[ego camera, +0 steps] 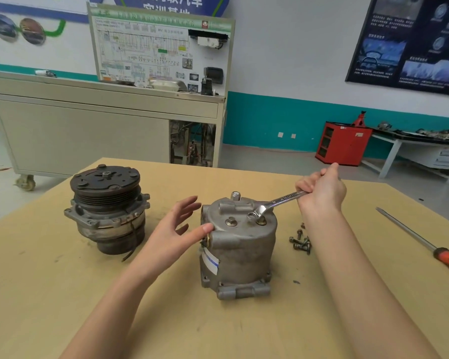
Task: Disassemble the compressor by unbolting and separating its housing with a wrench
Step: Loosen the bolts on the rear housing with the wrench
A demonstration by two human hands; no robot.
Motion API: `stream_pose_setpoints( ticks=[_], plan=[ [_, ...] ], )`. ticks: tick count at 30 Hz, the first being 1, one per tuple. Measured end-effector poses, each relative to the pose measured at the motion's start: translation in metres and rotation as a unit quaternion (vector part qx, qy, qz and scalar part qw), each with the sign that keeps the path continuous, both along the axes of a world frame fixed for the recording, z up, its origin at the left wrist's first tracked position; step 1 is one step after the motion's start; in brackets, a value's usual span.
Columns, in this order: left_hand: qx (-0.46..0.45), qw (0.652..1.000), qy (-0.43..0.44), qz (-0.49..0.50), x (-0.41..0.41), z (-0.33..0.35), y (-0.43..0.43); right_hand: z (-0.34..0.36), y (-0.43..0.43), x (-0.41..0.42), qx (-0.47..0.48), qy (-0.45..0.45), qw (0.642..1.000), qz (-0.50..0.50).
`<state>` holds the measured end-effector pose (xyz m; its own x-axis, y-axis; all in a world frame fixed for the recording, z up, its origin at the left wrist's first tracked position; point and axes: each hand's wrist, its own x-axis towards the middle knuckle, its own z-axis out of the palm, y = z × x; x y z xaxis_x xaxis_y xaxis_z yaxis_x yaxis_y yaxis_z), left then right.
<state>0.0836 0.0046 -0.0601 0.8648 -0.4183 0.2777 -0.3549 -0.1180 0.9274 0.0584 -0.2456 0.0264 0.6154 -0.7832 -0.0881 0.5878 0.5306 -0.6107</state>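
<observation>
A grey metal compressor housing (240, 250) stands upright in the middle of the tan table. A silver wrench (278, 204) has its open jaw on a bolt (260, 221) on the housing's top. My right hand (322, 189) grips the wrench's far end. My left hand (178, 230) is spread, fingers straight, with the thumb pressing the housing's upper left edge. Another bolt (230, 221) stands in the top, left of the wrench jaw. The front part with the black pulley (106, 207) stands apart on the left.
Several loose bolts (301, 242) lie right of the housing. A long screwdriver with a red and black handle (423, 244) lies near the table's right edge. Beyond the table are a beige training cabinet (88, 130) and a red tool cabinet (344, 142).
</observation>
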Motion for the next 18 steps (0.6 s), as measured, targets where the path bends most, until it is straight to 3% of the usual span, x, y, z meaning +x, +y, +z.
stream_pose_setpoints(
  ticks=[5, 13, 18],
  plan=[
    [-0.003, 1.0, 0.004, 0.003, -0.001, -0.001, 0.0, -0.004, 0.002, -0.003, -0.037, -0.007, 0.999, -0.038],
    [-0.006, 1.0, 0.0, 0.004, 0.001, -0.002, 0.001, -0.009, -0.004, -0.01, 0.066, -0.004, 0.998, -0.008],
    [-0.012, 1.0, -0.003, 0.003, 0.0, -0.002, 0.0, -0.008, -0.007, -0.014, 0.012, 0.004, 0.999, -0.05]
  ],
)
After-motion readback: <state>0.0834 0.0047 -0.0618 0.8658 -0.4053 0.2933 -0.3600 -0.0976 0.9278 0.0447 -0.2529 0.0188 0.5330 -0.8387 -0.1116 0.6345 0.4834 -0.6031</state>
